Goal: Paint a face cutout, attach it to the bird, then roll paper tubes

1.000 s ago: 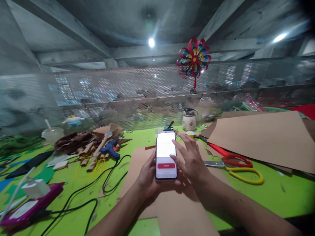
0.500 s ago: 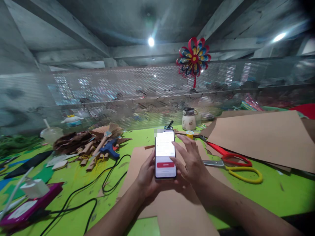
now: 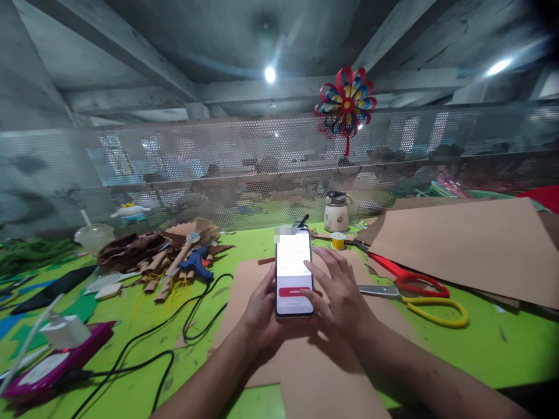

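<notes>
A smartphone (image 3: 293, 267) with a lit white screen and a red button bar is held upright in my left hand (image 3: 261, 311), which grips it from the left and below. My right hand (image 3: 338, 285) hovers at the phone's right edge, fingers apart, the thumb tip over the red bar and the index finger near the screen. Brown paper sheets (image 3: 318, 372) lie beneath both hands. To the right of my right hand rest large scissors (image 3: 425, 294) with one red and one yellow handle.
A blue glue gun (image 3: 198, 263) with a black cord lies left, by rolled brown paper pieces (image 3: 166, 282). A purple power strip (image 3: 56, 364) sits front left. Behind are a bottle (image 3: 336, 212) and a yellow thread spool (image 3: 338, 241). Stacked brown paper (image 3: 467, 244) covers the right side.
My right thumb has moved down from above the red bar onto it, and the right hand has shifted slightly lower. The left hand keeps its hold on the phone.
</notes>
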`<state>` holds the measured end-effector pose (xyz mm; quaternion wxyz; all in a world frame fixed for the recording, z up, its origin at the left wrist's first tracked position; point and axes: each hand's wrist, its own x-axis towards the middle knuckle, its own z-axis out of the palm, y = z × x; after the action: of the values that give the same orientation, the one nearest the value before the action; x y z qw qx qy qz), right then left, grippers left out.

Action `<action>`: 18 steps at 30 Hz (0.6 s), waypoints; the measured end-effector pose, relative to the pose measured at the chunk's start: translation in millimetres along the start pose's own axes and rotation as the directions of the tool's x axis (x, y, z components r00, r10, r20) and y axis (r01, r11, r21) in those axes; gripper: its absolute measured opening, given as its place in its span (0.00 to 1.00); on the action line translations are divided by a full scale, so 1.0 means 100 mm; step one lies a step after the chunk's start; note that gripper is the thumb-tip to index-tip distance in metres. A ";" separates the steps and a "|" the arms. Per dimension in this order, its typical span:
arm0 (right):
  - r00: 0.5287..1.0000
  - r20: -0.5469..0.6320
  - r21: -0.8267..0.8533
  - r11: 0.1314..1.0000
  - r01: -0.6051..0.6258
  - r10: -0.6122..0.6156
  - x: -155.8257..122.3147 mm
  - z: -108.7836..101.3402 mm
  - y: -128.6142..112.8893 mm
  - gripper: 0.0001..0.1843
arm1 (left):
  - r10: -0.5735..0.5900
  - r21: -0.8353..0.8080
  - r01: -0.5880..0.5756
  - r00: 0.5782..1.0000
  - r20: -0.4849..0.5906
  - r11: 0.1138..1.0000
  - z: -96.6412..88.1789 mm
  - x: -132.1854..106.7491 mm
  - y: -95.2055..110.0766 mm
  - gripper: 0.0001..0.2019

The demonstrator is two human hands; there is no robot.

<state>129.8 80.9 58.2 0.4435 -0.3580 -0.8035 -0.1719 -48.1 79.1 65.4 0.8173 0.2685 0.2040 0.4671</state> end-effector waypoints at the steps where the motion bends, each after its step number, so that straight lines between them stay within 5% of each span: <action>1: 1.000 -0.002 -0.009 1.000 -0.001 0.001 0.01 0.01 0.01 0.23 | 0.002 -0.005 -0.002 1.000 -0.015 1.000 -0.01 0.00 0.00 0.26; 18: 0.997 -0.021 -0.036 0.996 -0.079 0.078 0.13 0.06 0.14 0.24 | -0.028 0.057 0.025 0.998 0.055 0.998 -0.09 0.02 -0.01 0.26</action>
<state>131.7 99.6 64.9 0.4512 -0.3957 -0.7810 -0.1729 -51.9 83.2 57.3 0.8210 0.3017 0.1976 0.4427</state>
